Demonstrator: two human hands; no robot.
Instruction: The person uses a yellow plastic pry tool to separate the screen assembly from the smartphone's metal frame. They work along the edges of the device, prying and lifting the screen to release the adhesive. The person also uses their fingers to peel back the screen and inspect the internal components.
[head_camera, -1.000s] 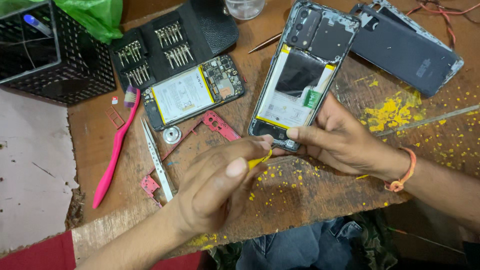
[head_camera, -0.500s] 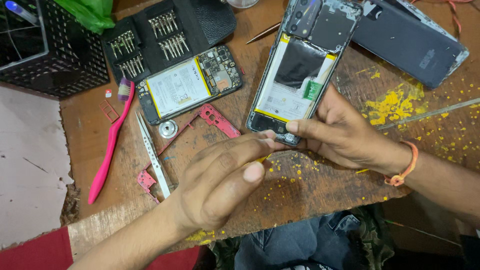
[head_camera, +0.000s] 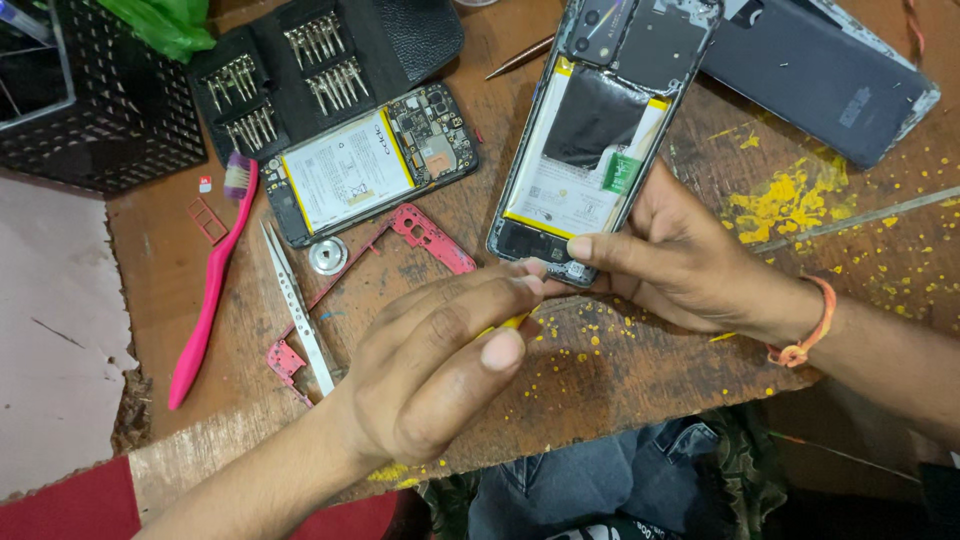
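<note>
Hands are seen from above over a worn wooden table (head_camera: 640, 380) with yellow paint spots. An open phone (head_camera: 600, 140) with its back taken off is lying on the table, tilted, with its lower end toward the person. The lower end of the open phone is pinched by the right hand (head_camera: 690, 265), with the thumb on top and the fingers under the edge, so this hand is closed on the phone. A thin yellow tool (head_camera: 508, 323) is held in the left hand (head_camera: 440, 370), whose fingers are curled tight around it; only a small bit of the tool can be seen, and its tip is hidden near the bottom edge of the phone. The two hands are touching or almost touching there. An orange band (head_camera: 808, 330) is worn on the right wrist. A second open phone (head_camera: 372, 165) is lying to the left, beside a black case of small screwdriver bits (head_camera: 300, 70). A red phone frame (head_camera: 400, 245), a round silver disc (head_camera: 328, 256), metal tweezers (head_camera: 295, 305) and a pink toothbrush (head_camera: 210, 290) are lying near it. A dark phone cover (head_camera: 820, 75) is lying at the top right, and a black basket (head_camera: 85, 90) is standing at the top left.
</note>
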